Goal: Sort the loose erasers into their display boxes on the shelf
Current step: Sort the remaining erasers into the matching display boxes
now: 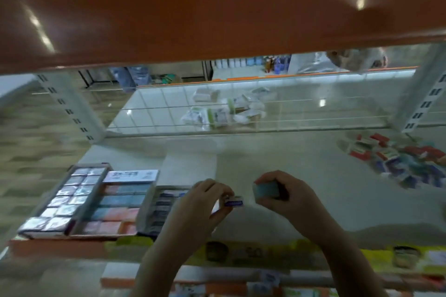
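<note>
My left hand [205, 202] pinches a small white and purple eraser [234, 201] above the front of the shelf. My right hand [287, 196] grips a light blue eraser [264, 191] just to the right of it. Three display boxes stand at the shelf's front left: one with silver-wrapped erasers [65, 198], one with blue and pink erasers [118, 207], and a dark-packed one [161, 207] partly hidden by my left hand. A pile of loose erasers [405, 159] in red, white and blue lies at the far right of the shelf. The view is blurred.
The white shelf board [289, 164] lies bare between the boxes and the pile. An orange shelf [217, 12] hangs overhead. A wire grid back [301, 113] separates a far shelf with white packets [224, 111]. Yellow price labels [265, 253] line the front edge.
</note>
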`<state>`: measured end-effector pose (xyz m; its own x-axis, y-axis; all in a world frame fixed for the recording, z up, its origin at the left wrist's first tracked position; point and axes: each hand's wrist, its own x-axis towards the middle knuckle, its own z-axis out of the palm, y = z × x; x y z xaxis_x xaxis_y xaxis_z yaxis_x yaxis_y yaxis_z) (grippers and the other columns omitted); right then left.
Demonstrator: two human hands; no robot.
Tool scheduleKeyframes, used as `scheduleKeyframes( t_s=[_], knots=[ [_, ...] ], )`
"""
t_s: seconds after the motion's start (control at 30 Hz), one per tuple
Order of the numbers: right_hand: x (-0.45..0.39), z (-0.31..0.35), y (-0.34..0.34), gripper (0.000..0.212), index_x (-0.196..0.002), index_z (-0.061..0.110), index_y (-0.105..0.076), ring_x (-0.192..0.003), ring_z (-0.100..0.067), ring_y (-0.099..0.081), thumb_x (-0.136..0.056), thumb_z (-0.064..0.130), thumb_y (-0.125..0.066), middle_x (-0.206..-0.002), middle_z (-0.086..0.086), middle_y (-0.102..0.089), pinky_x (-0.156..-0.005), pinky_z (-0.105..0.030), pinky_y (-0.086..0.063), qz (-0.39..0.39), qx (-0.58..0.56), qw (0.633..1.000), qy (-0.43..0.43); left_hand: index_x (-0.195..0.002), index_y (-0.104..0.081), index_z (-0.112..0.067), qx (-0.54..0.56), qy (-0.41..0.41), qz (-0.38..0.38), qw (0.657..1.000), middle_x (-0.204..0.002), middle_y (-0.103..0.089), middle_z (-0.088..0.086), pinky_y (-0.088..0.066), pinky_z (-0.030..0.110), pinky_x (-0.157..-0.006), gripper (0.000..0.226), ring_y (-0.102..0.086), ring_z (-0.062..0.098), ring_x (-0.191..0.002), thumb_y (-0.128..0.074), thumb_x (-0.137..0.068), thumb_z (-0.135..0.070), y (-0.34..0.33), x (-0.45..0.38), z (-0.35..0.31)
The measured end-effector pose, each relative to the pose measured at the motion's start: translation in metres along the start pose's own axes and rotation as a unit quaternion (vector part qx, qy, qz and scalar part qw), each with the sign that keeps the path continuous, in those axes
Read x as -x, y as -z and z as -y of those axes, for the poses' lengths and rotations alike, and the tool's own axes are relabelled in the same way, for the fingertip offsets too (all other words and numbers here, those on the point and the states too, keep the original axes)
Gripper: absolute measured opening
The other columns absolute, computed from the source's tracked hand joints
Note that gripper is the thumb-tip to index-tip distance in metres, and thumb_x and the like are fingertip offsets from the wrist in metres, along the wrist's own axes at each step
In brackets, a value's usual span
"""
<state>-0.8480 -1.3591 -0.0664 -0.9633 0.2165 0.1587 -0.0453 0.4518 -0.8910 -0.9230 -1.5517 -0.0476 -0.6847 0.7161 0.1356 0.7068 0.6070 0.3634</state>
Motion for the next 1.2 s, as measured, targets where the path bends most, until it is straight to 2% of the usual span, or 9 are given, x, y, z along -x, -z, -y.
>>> scheduleKeyframes(
  t_s=[0.17,0.3,0.4,0.53,0.73,0.9,1.07,1.2],
  knots=[
    [-0.011,0.029,-0.052,0.035,-0.095,0.03,-0.059,-0.087,0.008,-0.057,-0.078,0.001,-0.07,-0.098,0.014,-0.06,-0.068,-0.007,-0.046,0.004,-0.013,1.0,0.005,-0.116,-0.058,-0.031,-0.024,0.008,0.026,0.999,-0.119,-0.053,-0.016,-0.039,0.017,-0.093,0.027,-0.046,0.004,-0.114,-0.058,-0.09,-0.035,0.028,0.031,0.052],
    [-0.013,0.043,-0.077,0.038,-0.093,0.033,-0.059,-0.085,0.008,-0.06,-0.077,0.0,-0.071,-0.097,0.015,-0.062,-0.065,-0.005,-0.044,-0.026,-0.009,1.0,-0.001,-0.126,-0.047,-0.037,-0.039,-0.014,0.079,0.996,-0.134,-0.042,-0.019,-0.032,0.014,-0.097,0.034,-0.033,0.001,-0.126,-0.049,-0.093,-0.042,0.038,0.039,0.074],
    [-0.011,0.049,-0.091,0.038,-0.092,0.031,-0.058,-0.082,0.013,-0.06,-0.076,-0.001,-0.071,-0.096,0.016,-0.062,-0.064,-0.003,-0.043,-0.061,-0.009,0.998,-0.01,-0.131,-0.043,-0.038,-0.052,-0.046,0.116,0.991,-0.139,-0.038,-0.016,-0.034,0.022,-0.102,0.038,-0.03,0.005,-0.13,-0.049,-0.094,-0.042,0.036,0.039,0.083],
    [-0.003,0.054,-0.102,0.039,-0.09,0.032,-0.059,-0.086,0.011,-0.06,-0.076,-0.002,-0.071,-0.1,0.012,-0.062,-0.065,-0.003,-0.044,-0.1,-0.001,0.995,-0.012,-0.131,-0.045,-0.037,-0.054,-0.091,0.136,0.985,-0.139,-0.042,-0.012,-0.032,0.027,-0.106,0.037,-0.033,0.009,-0.13,-0.048,-0.094,-0.043,0.032,0.038,0.087],
    [0.006,0.054,-0.109,0.039,-0.091,0.034,-0.06,-0.09,0.006,-0.062,-0.075,-0.001,-0.072,-0.103,0.012,-0.062,-0.069,-0.006,-0.048,-0.124,-0.006,0.992,-0.023,-0.133,-0.043,-0.036,-0.046,-0.114,0.126,0.984,-0.14,-0.042,-0.011,-0.034,0.027,-0.104,0.039,-0.036,0.01,-0.129,-0.043,-0.095,-0.044,0.029,0.037,0.089],
    [0.008,0.051,-0.111,0.039,-0.091,0.034,-0.061,-0.093,-0.003,-0.063,-0.075,0.0,-0.072,-0.104,0.009,-0.064,-0.073,-0.014,-0.052,-0.124,-0.019,0.992,-0.033,-0.132,-0.041,-0.037,-0.034,-0.115,0.13,0.984,-0.136,-0.045,-0.009,-0.038,0.026,-0.098,0.036,-0.038,0.01,-0.125,-0.042,-0.096,-0.043,0.026,0.035,0.087],
    [0.008,0.05,-0.108,0.039,-0.091,0.034,-0.061,-0.092,-0.003,-0.064,-0.075,0.0,-0.072,-0.104,0.009,-0.063,-0.073,-0.013,-0.052,-0.119,-0.021,0.992,-0.031,-0.133,-0.043,-0.039,-0.036,-0.117,0.146,0.982,-0.136,-0.044,-0.01,-0.037,0.026,-0.102,0.036,-0.035,0.009,-0.127,-0.037,-0.098,-0.043,0.025,0.038,0.086],
    [0.01,0.049,-0.105,0.039,-0.092,0.033,-0.061,-0.094,-0.002,-0.063,-0.075,-0.001,-0.071,-0.104,0.008,-0.063,-0.074,-0.011,-0.051,-0.114,-0.027,0.992,-0.037,-0.137,-0.039,-0.041,-0.035,-0.12,0.155,0.98,-0.136,-0.043,-0.012,-0.037,0.024,-0.098,0.038,-0.036,0.008,-0.125,-0.035,-0.1,-0.038,0.027,0.043,0.089]
  ],
)
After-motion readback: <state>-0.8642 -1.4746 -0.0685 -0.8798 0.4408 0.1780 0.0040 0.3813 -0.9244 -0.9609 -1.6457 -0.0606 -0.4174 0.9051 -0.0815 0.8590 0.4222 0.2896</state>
